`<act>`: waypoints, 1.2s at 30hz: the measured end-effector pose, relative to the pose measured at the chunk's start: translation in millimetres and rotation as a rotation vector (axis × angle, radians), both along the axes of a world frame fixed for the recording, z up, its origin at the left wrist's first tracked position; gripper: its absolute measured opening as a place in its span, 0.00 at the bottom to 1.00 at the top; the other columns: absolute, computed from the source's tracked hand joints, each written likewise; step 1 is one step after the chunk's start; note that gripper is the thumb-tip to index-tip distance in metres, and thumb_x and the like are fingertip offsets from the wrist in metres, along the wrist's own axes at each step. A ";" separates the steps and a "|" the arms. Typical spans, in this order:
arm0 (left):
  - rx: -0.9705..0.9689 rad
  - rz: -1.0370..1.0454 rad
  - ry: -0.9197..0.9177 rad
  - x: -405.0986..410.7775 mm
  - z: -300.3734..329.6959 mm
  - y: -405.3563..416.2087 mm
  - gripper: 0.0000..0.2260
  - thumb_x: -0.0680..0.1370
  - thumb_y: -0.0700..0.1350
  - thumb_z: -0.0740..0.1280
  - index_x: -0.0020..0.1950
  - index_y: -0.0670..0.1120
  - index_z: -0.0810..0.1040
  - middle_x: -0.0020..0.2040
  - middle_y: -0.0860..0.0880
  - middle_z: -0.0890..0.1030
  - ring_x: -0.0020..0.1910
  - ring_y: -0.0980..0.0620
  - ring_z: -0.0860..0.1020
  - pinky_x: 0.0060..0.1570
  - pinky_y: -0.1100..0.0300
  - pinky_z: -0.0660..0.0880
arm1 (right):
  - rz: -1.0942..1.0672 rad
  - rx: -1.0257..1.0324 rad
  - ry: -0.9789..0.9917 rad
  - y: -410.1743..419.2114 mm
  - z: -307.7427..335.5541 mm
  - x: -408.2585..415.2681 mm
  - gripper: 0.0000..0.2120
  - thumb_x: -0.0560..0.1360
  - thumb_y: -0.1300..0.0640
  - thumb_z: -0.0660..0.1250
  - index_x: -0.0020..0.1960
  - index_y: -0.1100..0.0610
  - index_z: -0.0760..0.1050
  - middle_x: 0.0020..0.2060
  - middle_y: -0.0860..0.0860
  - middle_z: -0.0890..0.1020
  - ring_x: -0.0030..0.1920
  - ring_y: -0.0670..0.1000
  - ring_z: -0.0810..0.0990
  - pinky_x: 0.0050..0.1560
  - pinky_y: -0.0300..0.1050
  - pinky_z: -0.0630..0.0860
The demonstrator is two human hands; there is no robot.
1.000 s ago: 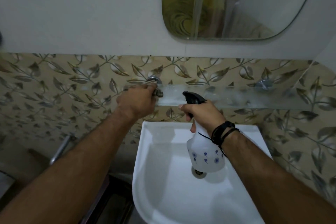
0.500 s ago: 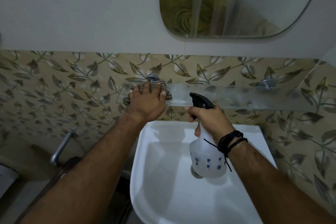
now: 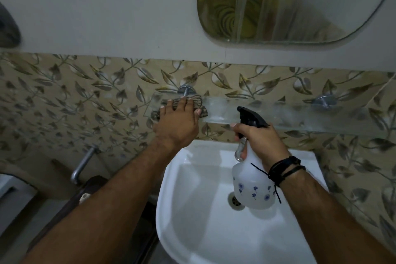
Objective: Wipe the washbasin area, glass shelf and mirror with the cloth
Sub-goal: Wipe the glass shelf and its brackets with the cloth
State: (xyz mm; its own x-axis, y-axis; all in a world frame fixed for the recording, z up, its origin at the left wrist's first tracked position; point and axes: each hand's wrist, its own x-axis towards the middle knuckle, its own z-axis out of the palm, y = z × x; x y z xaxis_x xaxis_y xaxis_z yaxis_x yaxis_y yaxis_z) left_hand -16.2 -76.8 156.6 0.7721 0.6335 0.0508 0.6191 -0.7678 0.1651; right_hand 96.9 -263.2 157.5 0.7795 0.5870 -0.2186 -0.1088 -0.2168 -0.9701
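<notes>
A striped brown cloth (image 3: 198, 104) lies flat on the left end of the glass shelf (image 3: 300, 115), pressed down under my left hand (image 3: 177, 122) with fingers spread over it. The shelf's glass looks misted to the right of the cloth. My right hand (image 3: 261, 139) grips the neck of a white spray bottle (image 3: 252, 186) with a black trigger head, held upright over the white washbasin (image 3: 192, 210). The mirror (image 3: 289, 2) hangs on the wall above, at the upper right.
Two chrome brackets (image 3: 186, 90) (image 3: 323, 100) fix the shelf to the leaf-patterned tiles. A chrome tap pipe (image 3: 82, 165) sticks out of the wall at lower left, above a dark object. The basin drain (image 3: 235, 200) sits partly behind the bottle.
My left hand has gone from gripping the shelf's left edge to lying flat on top of the cloth on the glass. The bottle in my right hand has stayed over the basin.
</notes>
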 end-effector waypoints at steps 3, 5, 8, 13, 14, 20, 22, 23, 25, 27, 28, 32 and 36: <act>0.072 -0.049 -0.051 14.4 -4.8 -8.8 0.25 0.86 0.55 0.48 0.79 0.44 0.64 0.79 0.43 0.67 0.77 0.37 0.62 0.77 0.40 0.56 | -0.006 -0.010 -0.017 -6.8 2.0 3.8 0.21 0.66 0.44 0.76 0.42 0.64 0.83 0.36 0.64 0.84 0.24 0.59 0.75 0.41 0.57 0.76; 0.102 -0.093 -0.067 10.4 -3.3 0.1 0.23 0.85 0.55 0.48 0.74 0.44 0.69 0.72 0.41 0.74 0.71 0.38 0.70 0.72 0.40 0.66 | -0.017 -0.006 -0.027 -11.8 4.6 7.7 0.18 0.69 0.46 0.76 0.42 0.62 0.83 0.35 0.61 0.84 0.24 0.58 0.75 0.41 0.56 0.75; 0.105 -0.037 -0.109 1.0 10.5 23.3 0.14 0.85 0.49 0.54 0.65 0.44 0.71 0.59 0.39 0.80 0.54 0.38 0.79 0.53 0.44 0.77 | -0.019 0.002 -0.040 -15.5 8.4 12.9 0.12 0.75 0.52 0.75 0.45 0.62 0.83 0.34 0.53 0.85 0.24 0.58 0.75 0.38 0.53 0.76; 0.069 0.085 -0.363 -0.6 48.9 57.1 0.16 0.87 0.51 0.53 0.62 0.42 0.74 0.56 0.37 0.80 0.53 0.35 0.79 0.48 0.46 0.73 | -0.016 0.007 -0.029 -16.6 10.6 13.6 0.12 0.77 0.53 0.75 0.46 0.63 0.82 0.36 0.55 0.84 0.22 0.57 0.74 0.35 0.52 0.75; 0.075 0.113 -0.445 -0.9 58.9 63.8 0.16 0.87 0.51 0.54 0.61 0.41 0.74 0.56 0.36 0.80 0.53 0.35 0.79 0.46 0.48 0.71 | -0.012 0.007 -0.029 -16.8 11.1 13.5 0.12 0.77 0.53 0.75 0.46 0.63 0.82 0.36 0.55 0.84 0.22 0.57 0.74 0.34 0.52 0.75; 0.179 0.049 -0.595 -2.8 106.1 71.9 0.17 0.87 0.52 0.54 0.64 0.42 0.74 0.60 0.37 0.79 0.55 0.36 0.77 0.50 0.47 0.71 | -0.029 0.007 -0.027 -17.6 14.9 14.6 0.15 0.77 0.54 0.74 0.48 0.68 0.82 0.37 0.57 0.84 0.21 0.57 0.74 0.34 0.51 0.75; 0.179 -0.057 -0.471 3.0 88.1 55.5 0.16 0.87 0.50 0.54 0.65 0.43 0.74 0.61 0.37 0.78 0.55 0.36 0.77 0.51 0.45 0.72 | -0.036 0.012 -0.021 -17.1 15.5 14.9 0.14 0.77 0.54 0.75 0.49 0.67 0.82 0.36 0.56 0.84 0.22 0.57 0.74 0.34 0.51 0.76; 0.169 -0.105 -0.405 6.6 70.7 46.8 0.15 0.86 0.50 0.54 0.66 0.43 0.73 0.61 0.38 0.78 0.54 0.36 0.78 0.51 0.45 0.74 | -0.038 0.014 -0.022 -16.7 15.2 15.1 0.14 0.77 0.54 0.75 0.49 0.67 0.82 0.36 0.56 0.84 0.22 0.57 0.74 0.35 0.52 0.76; 0.141 -0.185 -0.265 10.3 32.3 29.6 0.13 0.86 0.50 0.56 0.65 0.45 0.73 0.61 0.40 0.78 0.54 0.37 0.79 0.51 0.45 0.76 | -0.041 0.009 -0.025 -15.8 13.8 15.6 0.15 0.77 0.54 0.75 0.49 0.68 0.82 0.37 0.59 0.84 0.21 0.57 0.74 0.36 0.52 0.76; 0.123 -0.225 -0.174 11.4 3.2 15.5 0.15 0.85 0.51 0.57 0.67 0.46 0.75 0.64 0.41 0.79 0.60 0.38 0.78 0.58 0.45 0.75 | -0.038 -0.003 -0.022 -15.2 12.2 15.6 0.16 0.77 0.53 0.75 0.49 0.68 0.82 0.38 0.60 0.84 0.21 0.57 0.74 0.37 0.53 0.77; 0.112 -0.226 -0.178 13.6 -4.7 9.7 0.17 0.85 0.52 0.56 0.68 0.46 0.75 0.66 0.42 0.79 0.64 0.39 0.76 0.64 0.43 0.72 | -0.036 -0.008 -0.019 -15.3 11.2 15.5 0.15 0.77 0.53 0.75 0.49 0.67 0.82 0.38 0.60 0.84 0.21 0.57 0.74 0.37 0.53 0.77; 0.078 -0.285 -0.197 37.7 -5.7 -28.4 0.21 0.86 0.55 0.53 0.76 0.49 0.70 0.75 0.47 0.73 0.76 0.45 0.66 0.76 0.41 0.59 | -0.039 -0.019 -0.025 -15.4 8.4 15.1 0.12 0.77 0.53 0.75 0.45 0.63 0.82 0.39 0.65 0.83 0.22 0.58 0.74 0.33 0.50 0.77; 0.055 -0.272 -0.113 49.6 -4.7 -49.7 0.23 0.85 0.61 0.48 0.79 0.58 0.62 0.80 0.53 0.64 0.81 0.44 0.57 0.78 0.35 0.50 | -0.050 -0.004 -0.016 -16.5 5.7 16.3 0.10 0.77 0.54 0.75 0.49 0.61 0.82 0.35 0.57 0.82 0.30 0.62 0.77 0.31 0.50 0.76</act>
